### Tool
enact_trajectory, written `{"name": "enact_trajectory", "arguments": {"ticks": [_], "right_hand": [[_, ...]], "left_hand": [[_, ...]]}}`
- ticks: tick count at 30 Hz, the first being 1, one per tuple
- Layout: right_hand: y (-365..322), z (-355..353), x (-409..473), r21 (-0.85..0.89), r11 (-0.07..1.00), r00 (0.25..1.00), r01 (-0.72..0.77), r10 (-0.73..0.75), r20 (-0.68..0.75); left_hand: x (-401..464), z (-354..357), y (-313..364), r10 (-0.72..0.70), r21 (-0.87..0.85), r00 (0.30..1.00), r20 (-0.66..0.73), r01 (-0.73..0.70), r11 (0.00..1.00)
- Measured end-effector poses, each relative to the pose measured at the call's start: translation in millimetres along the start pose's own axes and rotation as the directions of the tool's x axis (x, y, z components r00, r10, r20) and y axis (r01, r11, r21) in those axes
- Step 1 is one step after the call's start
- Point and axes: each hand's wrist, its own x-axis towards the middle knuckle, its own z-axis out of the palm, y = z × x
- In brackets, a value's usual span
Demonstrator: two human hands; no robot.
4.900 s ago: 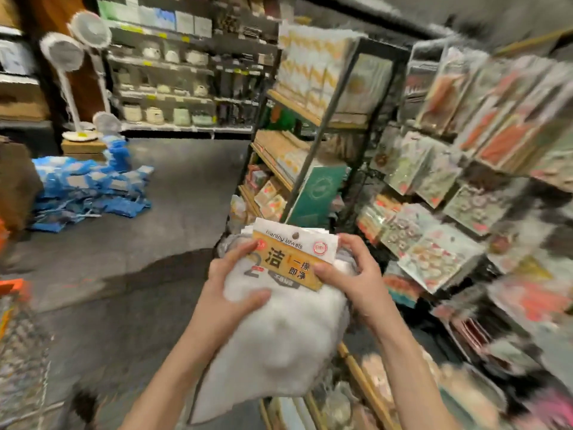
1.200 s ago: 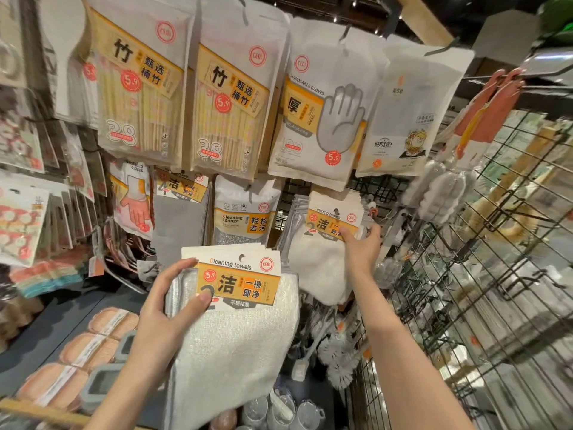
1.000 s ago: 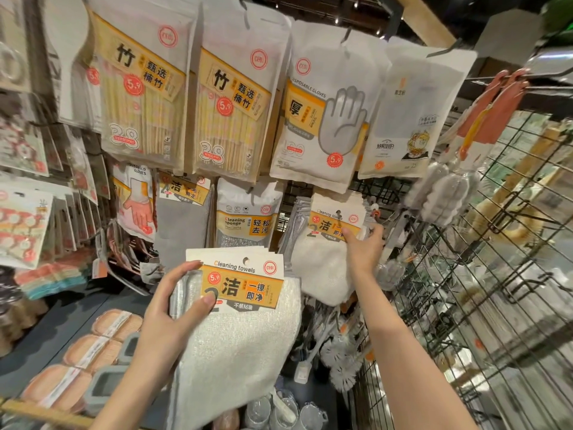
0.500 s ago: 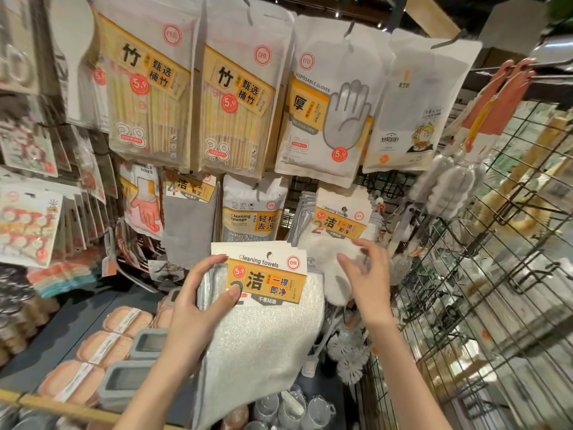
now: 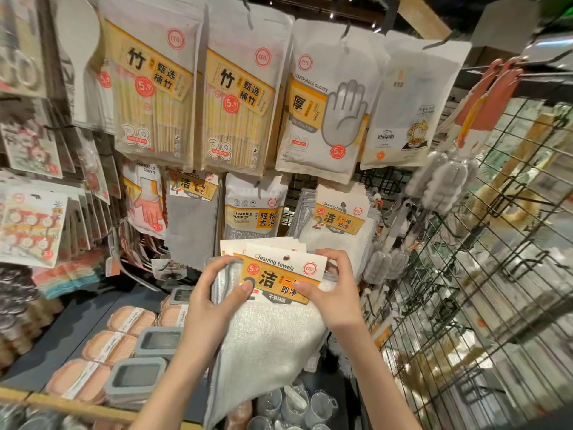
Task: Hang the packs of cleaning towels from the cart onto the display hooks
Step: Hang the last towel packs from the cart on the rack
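Several packs of white cleaning towels [image 5: 273, 333] with orange-and-white header cards are fanned out in front of me. My left hand [image 5: 214, 302] grips the stack at its left edge, thumb on the front card. My right hand [image 5: 331, 293] pinches the front pack's card at its right side, fingers behind and thumb in front. Just above and behind, a hung pack of the same cleaning towels [image 5: 338, 225] sits on a display hook [image 5: 342, 206] with more packs behind it.
Bamboo chopstick bags [image 5: 235, 97], disposable gloves [image 5: 325, 103] and a cleaning sponge pack [image 5: 254, 212] hang around the hook. A black wire grid rack [image 5: 483, 274] stands at the right. Sponges and grey trays [image 5: 136, 377] lie on the shelf below.
My right hand left the hung pack and came down onto the front card of the stack. The stack rose slightly toward the hook.
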Motion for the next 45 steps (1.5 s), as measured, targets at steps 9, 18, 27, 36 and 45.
{"name": "enact_trajectory", "arguments": {"ticks": [9, 18, 27, 36, 45], "right_hand": [[-1.9, -10.2, 1.1, 0.044, 0.998, 0.999, 0.039, -0.04, 0.013], [-8.7, -23.9, 5.2, 0.115, 0.992, 0.998, 0.044, -0.049, 0.042], [-5.7, -49.2, 21.1, 0.17, 0.985, 0.994, 0.025, -0.007, -0.108], [22.1, -65.5, 85.7, 0.11, 0.994, 0.946, 0.0, 0.036, -0.322], [54.9, -65.8, 127.0, 0.032, 0.999, 0.904, -0.03, 0.04, -0.425]], "left_hand": [[-0.1, -5.1, 2.1, -0.047, 0.055, 0.999, 0.019, 0.046, 0.997], [1.3, -3.9, 0.3, -0.067, 0.017, 0.997, -0.045, 0.068, 0.998], [13.8, -9.8, -5.8, -0.062, -0.015, 0.995, -0.074, 0.061, 0.998], [25.7, -19.8, -20.0, -0.034, 0.036, 0.994, -0.107, 0.038, 0.999], [33.2, -30.2, -26.1, -0.037, 0.088, 0.99, -0.14, 0.049, 0.995]]}}
